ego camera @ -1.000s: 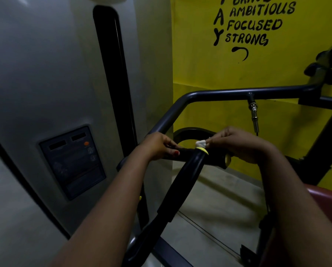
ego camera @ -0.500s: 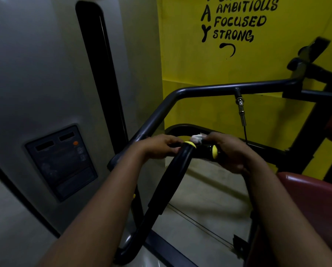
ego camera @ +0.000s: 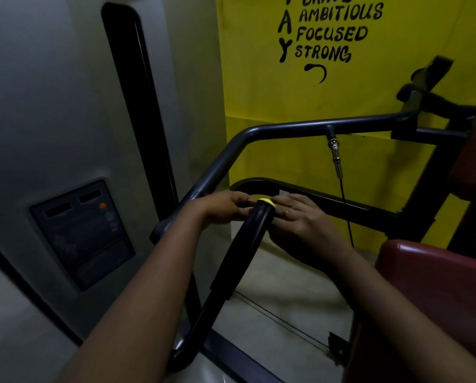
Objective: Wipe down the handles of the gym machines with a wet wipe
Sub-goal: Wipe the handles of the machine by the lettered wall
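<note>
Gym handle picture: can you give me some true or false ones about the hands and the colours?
The wall behind the machine is yellow. True.
The seat pad is blue. False: it is dark red.
The end cap of the handle, between the left hand and the right hand, is yellow. True.
The wet wipe lies on the floor. False: it peeks out from under the right hand, at the handle.

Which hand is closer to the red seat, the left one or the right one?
Right. The right hand, holding the wipe, lies left of the seat. The left hand grips the handle farther left, beyond the yellow cap.
</note>
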### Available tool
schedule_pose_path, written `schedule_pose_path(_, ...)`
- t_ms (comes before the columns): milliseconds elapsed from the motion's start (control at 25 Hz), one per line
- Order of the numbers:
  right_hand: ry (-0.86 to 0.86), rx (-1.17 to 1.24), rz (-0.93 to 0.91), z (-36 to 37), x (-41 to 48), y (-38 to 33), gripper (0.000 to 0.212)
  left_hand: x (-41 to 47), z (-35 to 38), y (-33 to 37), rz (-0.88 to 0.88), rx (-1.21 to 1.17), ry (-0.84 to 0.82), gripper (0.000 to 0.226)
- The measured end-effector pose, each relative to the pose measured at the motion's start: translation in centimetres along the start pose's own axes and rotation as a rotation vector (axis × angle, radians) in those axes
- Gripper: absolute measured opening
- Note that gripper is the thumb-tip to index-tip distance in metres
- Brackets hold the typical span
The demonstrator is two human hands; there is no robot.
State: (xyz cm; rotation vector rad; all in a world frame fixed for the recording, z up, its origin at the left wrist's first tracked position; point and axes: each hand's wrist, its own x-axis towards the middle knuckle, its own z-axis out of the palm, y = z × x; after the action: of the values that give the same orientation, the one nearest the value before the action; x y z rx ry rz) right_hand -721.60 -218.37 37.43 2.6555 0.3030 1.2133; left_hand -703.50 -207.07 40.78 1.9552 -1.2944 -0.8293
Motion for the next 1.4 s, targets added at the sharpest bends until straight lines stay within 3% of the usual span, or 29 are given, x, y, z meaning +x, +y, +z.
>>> schedule_pose_path(160, -0.004, -0.113, -0.228, -0.4, -2.3, 1.5, 0.023, -0.1, 0.1, 0.4, -0.016, -0.036, -0.012, 0.021)
schedule_pose_path(240, 0.049, -0.105, -0.187, -0.9, -3.1, 1.6, 0.024, -0.2, 0.2, 0.5, -0.018, -0.036, -0.02, 0.021)
schedule_pose_path(320, 0.127, -0.008, 0.06, -0.4, -2.1, 0.4, 0.018, -0.1, 0.1, 0.6, -0.028, -0.004, -0.009, 0.021)
schedule_pose_path(480, 0.203, 0.409, 0.898, -0.9, 1.7, -0.1, 0.019, -0.3, 0.1, 0.7, -0.022, 0.073, 0.016, 0.021)
schedule_pose_path(560, 0.317, 0.598, 1.2, -0.7, 1.9, -1.2, 0.021, -0.4, 0.2, 0.5, -0.017, 0.055, 0.024, 0.025)
schedule_pose_path(600, 0.423, 0.558, 1.213, -0.5, 1.6, -2.3, 0.021, -0.5, 0.2, 0.6, -0.019, 0.05, 0.024, 0.027)
schedule_pose_path(680, 0.538, 0.301, 1.003, 0.2, 0.7, -4.2, 0.018, -0.6, 0.2, 0.6, -0.014, 0.07, 0.019, 0.026)
schedule_pose_path(760, 0.444, 0.24, 0.759, 0.1, 0.5, -2.9, 0.016, -0.5, 0.1, 0.7, -0.023, 0.07, 0.013, 0.021)
schedule_pose_path(800, 0.34, 0.318, 0.761, -0.3, 0.9, -1.5, 0.017, -0.4, -0.1, 0.8, -0.031, 0.051, 0.003, 0.02)
schedule_pose_path(880, 0.125, 0.643, 1.022, -0.8, 2.1, 0.5, 0.019, -0.3, -0.1, 1.0, -0.055, 0.019, -0.016, 0.022)
schedule_pose_path(920, 0.117, 0.876, 1.225, -0.9, 2.4, 0.7, 0.019, -0.1, 0.0, 1.1, -0.056, 0.038, -0.021, 0.026)
schedule_pose_path(1000, 0.319, 1.172, 1.583, 0.0, 2.3, -0.9, 0.019, -0.3, 0.2, 1.7, -0.005, 0.127, -0.037, 0.039)
schedule_pose_path(1080, 0.682, 1.141, 1.773, 1.3, 1.9, -3.7, 0.024, -0.8, 0.5, 2.2, 0.062, 0.132, -0.066, 0.047)
schedule_pose_path(1160, 0.948, 0.969, 1.728, 2.4, 1.7, -6.5, 0.025, -1.3, 0.8, 2.9, 0.08, 0.046, -0.092, 0.044)
schedule_pose_path(1240, 1.023, 0.727, 1.498, 3.1, 1.8, -8.7, 0.029, -1.2, 0.9, 3.4, 0.072, 0.074, -0.076, 0.043)
schedule_pose_path(1320, 0.892, 0.395, 1.223, 3.4, 1.4, -9.4, 0.031, -0.5, 1.1, 3.9, 0.067, 0.14, -0.062, 0.044)
schedule_pose_path(1400, 0.701, 0.219, 0.982, 3.0, 0.7, -7.3, 0.03, -0.3, 1.2, 4.2, 0.055, 0.131, -0.072, 0.043)
